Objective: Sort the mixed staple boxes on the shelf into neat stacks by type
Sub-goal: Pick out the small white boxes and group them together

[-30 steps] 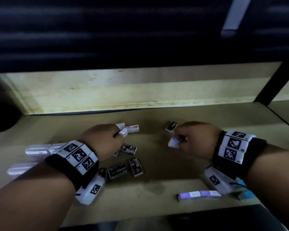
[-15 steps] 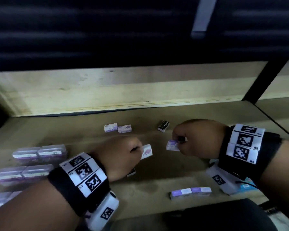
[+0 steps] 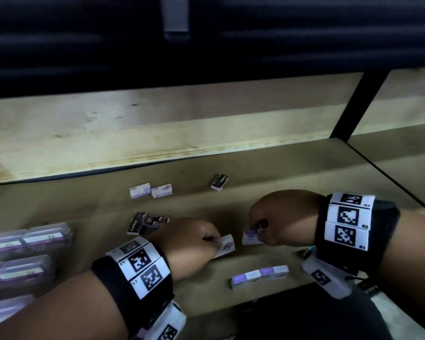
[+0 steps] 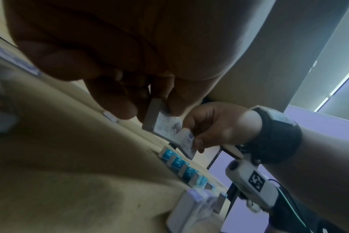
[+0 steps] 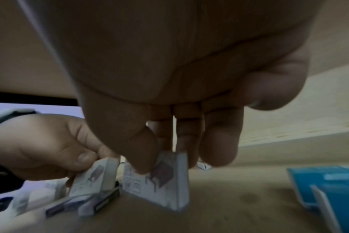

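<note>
Both hands (image 3: 233,236): two white boxes (image 3: 250,238)

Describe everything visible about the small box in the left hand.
The small box is a flat white carton, apparently cardboard, with a purple picture printed on its face. The left hand pinches it between thumb and fingertips, tilted, above the wooden shelf. It sits close beside the similar box held by the right hand; contact between them is unclear.

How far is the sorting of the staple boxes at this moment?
Partly done. Clear cases sit grouped at left, and two purple-white boxes lie side by side near the front edge. In hand: the left hand and the right hand each pinch one white box. Left: two white boxes and three black boxes lie loose.
</note>
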`<state>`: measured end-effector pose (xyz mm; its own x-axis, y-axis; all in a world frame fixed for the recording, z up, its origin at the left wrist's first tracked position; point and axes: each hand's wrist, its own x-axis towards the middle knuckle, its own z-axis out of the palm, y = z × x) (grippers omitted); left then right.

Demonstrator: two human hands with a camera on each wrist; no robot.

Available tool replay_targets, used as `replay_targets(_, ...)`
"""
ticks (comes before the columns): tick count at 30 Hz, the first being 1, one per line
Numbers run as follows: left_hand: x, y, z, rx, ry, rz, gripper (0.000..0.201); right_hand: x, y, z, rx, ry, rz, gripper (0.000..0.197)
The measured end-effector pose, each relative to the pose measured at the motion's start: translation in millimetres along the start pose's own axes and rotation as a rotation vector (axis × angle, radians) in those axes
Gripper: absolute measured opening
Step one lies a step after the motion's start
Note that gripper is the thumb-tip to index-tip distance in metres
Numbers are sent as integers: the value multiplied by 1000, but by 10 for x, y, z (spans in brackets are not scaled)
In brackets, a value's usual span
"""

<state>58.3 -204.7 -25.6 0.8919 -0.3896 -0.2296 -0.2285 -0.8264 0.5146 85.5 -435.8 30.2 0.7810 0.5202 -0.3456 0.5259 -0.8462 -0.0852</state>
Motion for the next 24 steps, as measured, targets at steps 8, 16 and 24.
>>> replay_targets(8,180,134,194,100,-131,-1,42,-59,-37,115,-66,-66,-23,30)
replay_targets(16,216,209,297,214,-137,-23,36,-55,-51,171,-90,-134,-39,25)
replay_targets(24,251,245,341,212,-120,-27,38,-65,-18,220,-60,-148,-40,23)
